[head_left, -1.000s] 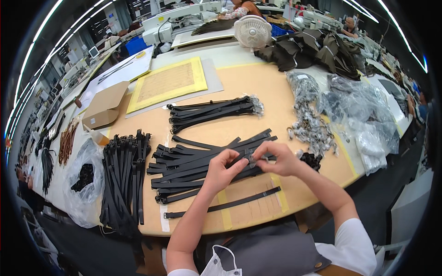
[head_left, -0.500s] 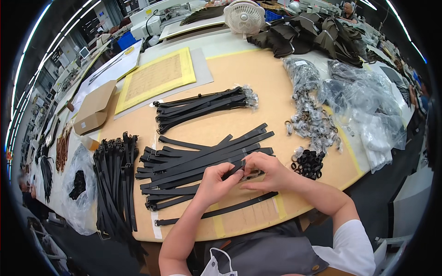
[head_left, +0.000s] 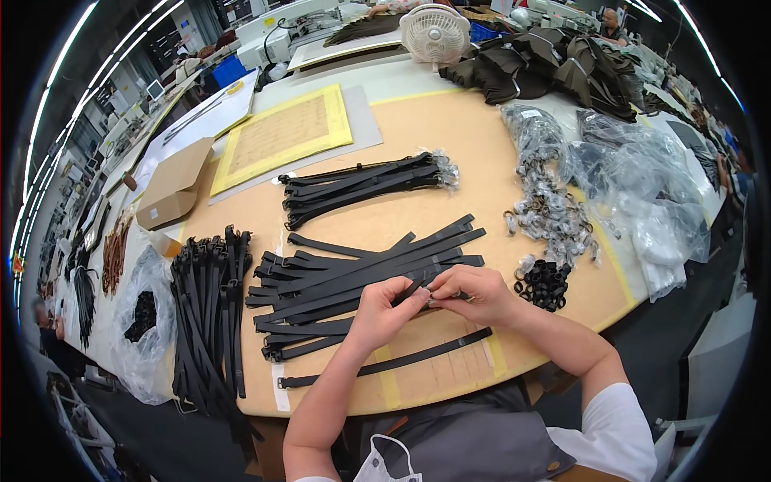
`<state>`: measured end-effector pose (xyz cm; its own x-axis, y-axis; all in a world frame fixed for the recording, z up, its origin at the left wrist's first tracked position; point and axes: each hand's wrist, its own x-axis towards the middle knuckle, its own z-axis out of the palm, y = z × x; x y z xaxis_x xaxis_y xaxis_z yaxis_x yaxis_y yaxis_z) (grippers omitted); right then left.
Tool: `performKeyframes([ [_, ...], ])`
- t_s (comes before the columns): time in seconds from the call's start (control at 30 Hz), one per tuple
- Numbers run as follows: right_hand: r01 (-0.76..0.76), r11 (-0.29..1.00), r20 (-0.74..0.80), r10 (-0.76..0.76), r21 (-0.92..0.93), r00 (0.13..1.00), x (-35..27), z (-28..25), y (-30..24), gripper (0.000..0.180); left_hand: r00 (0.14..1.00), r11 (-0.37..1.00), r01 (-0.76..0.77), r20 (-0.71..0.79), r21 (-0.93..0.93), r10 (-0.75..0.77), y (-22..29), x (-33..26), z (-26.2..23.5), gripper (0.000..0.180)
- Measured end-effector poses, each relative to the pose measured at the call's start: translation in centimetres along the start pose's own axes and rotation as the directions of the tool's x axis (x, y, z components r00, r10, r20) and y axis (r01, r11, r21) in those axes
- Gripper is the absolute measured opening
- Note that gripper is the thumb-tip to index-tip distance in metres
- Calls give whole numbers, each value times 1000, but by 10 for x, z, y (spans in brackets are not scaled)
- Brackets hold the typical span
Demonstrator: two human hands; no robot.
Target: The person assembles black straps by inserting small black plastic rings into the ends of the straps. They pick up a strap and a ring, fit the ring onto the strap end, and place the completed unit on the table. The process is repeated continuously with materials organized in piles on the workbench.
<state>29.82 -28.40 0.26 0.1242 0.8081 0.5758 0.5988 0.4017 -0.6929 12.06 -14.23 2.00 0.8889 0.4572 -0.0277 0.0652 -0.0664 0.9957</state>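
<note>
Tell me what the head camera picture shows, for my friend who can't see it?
A person's left hand and right hand pinch a flat black strap over a pile of long black straps on a round tan wooden table.

The flat straps (head_left: 361, 277) fanned across the middle are black, as are the bundled straps (head_left: 210, 309) at the left and the small rubber rings (head_left: 544, 283). They lie on a tan wooden tabletop (head_left: 474, 169) marked with yellow tape lines. A yellow-bordered mat with a fine brown grid (head_left: 281, 138) rests on grey card. The table fan (head_left: 434, 34) is white, the heaped cloth (head_left: 546, 68) dark olive.
</note>
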Motion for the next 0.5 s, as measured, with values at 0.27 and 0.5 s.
performKeyframes([
  [0.27, -233, 819, -66, 312, 525, 948, -4, -15, 18, 19, 975, 974, -211, -60, 75, 216, -2, 0, 0, 32],
  [0.5, -330, 643, 86, 380, 691, 921, -1, -22, 11, 23, 959, 956, -266, -65, 124, 275, 4, -4, -1, 22],
])
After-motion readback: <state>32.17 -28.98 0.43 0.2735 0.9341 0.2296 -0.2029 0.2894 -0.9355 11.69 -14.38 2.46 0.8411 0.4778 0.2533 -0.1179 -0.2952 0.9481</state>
